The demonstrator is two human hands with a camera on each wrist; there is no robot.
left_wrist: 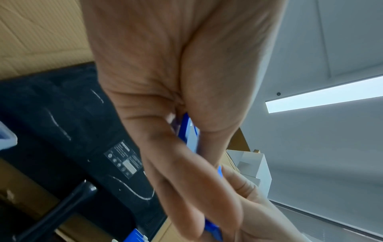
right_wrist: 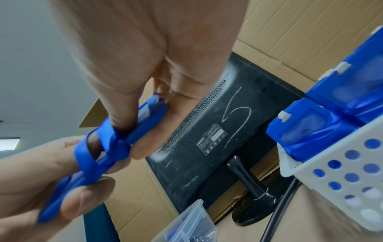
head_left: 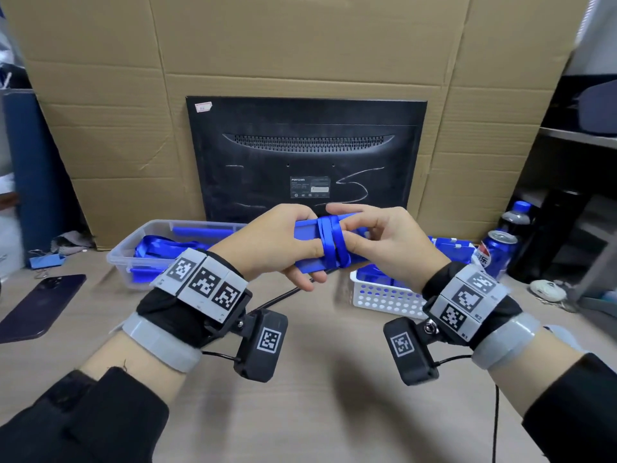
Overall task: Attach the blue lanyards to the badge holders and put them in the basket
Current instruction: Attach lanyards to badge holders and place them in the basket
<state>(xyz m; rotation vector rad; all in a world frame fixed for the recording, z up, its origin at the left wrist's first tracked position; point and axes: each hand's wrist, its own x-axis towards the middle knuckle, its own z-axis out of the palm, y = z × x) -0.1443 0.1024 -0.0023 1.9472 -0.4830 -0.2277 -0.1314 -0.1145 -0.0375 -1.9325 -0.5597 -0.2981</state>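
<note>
Above the table's middle, both hands hold one blue badge holder (head_left: 305, 230) level, with a blue lanyard (head_left: 332, 243) wound around it in a few loops. My left hand (head_left: 312, 262) grips the holder's left part, thumb on top and fingers beneath. From the right, my right hand (head_left: 347, 230) pinches the holder beside the loops, index finger stretched over them. The right wrist view shows the badge holder (right_wrist: 150, 117) and lanyard (right_wrist: 116, 144) clamped between thumb and fingers. In the left wrist view only an edge of the badge holder (left_wrist: 186, 129) shows behind the palm.
A white perforated basket (head_left: 384, 300) with wrapped blue holders stands at the right. A clear bin (head_left: 132, 262) of lanyards sits at the left. Behind are a black monitor (head_left: 307, 162), cardboard, a cola can (head_left: 499, 253) and a bottle (head_left: 516, 220). A phone (head_left: 40, 309) lies far left.
</note>
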